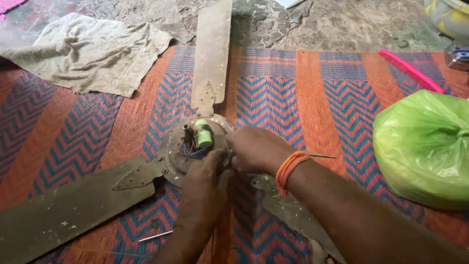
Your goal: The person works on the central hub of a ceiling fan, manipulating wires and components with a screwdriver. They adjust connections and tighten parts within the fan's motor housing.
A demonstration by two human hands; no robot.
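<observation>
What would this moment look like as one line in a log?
left hand: on fan hub | right hand: at hub rim, grip unclear | green capacitor: in hub | green bag: right, on mat

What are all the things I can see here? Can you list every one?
ceiling fan hub: one, dusty grey metal, middle of the mat, under the hands
fan blades: three, dull brown, spreading from the hub to the top, lower left and lower right
capacitor: one, light green cylinder, on the hub beside blue and red wires
mat: one, orange and blue zigzag, covering the floor
cloth: one, beige, crumpled, upper left
plastic bag: one, green, knotted, right side
comb: one, pink, upper right
thin metal rod: one, silver, on the mat at lower middle
left hand: on the hub's near edge
right hand: at the hub's right edge, orange thread on the wrist
</observation>
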